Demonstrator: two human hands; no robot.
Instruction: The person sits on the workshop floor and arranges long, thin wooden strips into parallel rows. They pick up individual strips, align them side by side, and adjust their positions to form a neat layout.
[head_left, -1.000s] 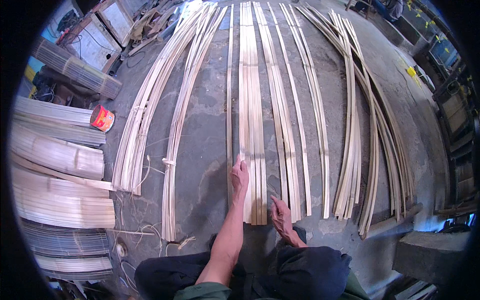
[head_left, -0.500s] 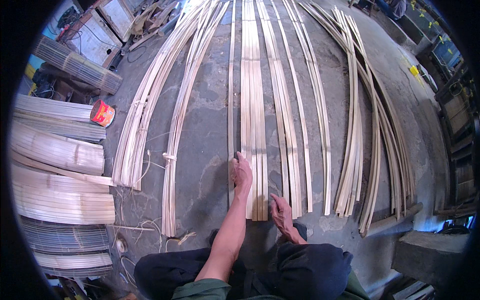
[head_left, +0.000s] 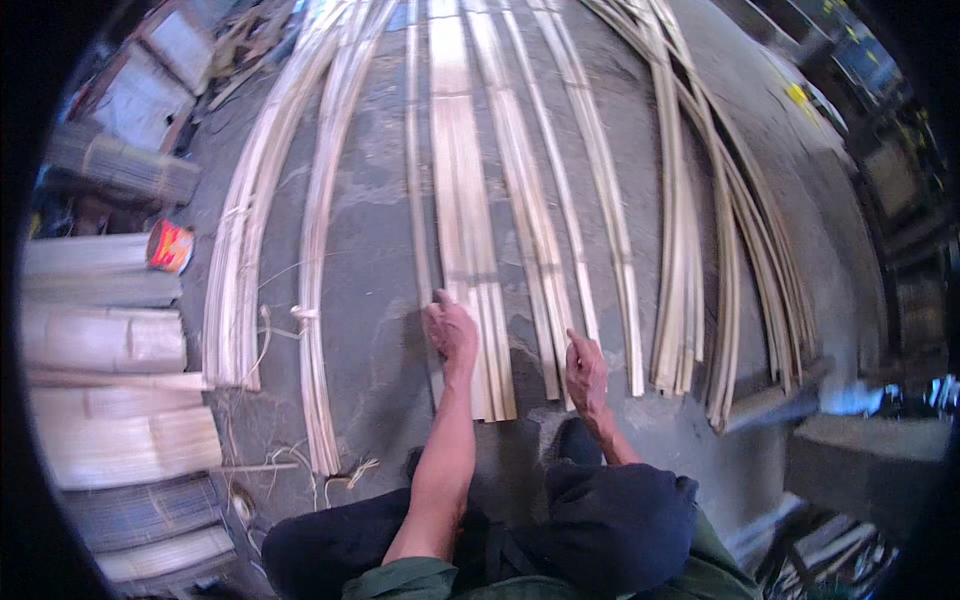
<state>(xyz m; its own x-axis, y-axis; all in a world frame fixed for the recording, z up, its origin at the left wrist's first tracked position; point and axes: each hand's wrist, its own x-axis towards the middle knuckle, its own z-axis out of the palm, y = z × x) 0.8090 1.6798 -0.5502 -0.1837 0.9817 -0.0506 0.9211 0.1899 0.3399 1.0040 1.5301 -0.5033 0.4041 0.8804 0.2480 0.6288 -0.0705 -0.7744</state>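
Stacks of flat, pale and dark slats [head_left: 125, 440] line the left edge of the frame, a red can [head_left: 170, 247] beside the upper stacks. Next, a thick tied bundle [head_left: 232, 310] and a slimmer tied bundle [head_left: 314, 370] run up the concrete floor [head_left: 375, 270]. Near the centre, a person's left hand [head_left: 452, 330] sits over the gap between a lone strip [head_left: 416, 160] and a wide row of pale strips [head_left: 459, 185], fingers bent. Just right of centre, the right hand [head_left: 588, 375], apart from the left, reaches a forefinger to the lower end of a narrower group of strips [head_left: 527, 190]. Farther right lie a thin single strip [head_left: 551, 150], a pair of strips [head_left: 607, 200] and, toward the right edge, loose crossing strips [head_left: 676, 260].

The two bundles at left appear finished, bound with ties; the strips from the centre rightward lie parted into groups without visible ties, and look to be only partly arranged.

Motion blur softens the hands, and whether either grips or merely touches a strip cannot be told. The strips' far ends are cut off at the top, and clutter at lower right is too smeared to name.
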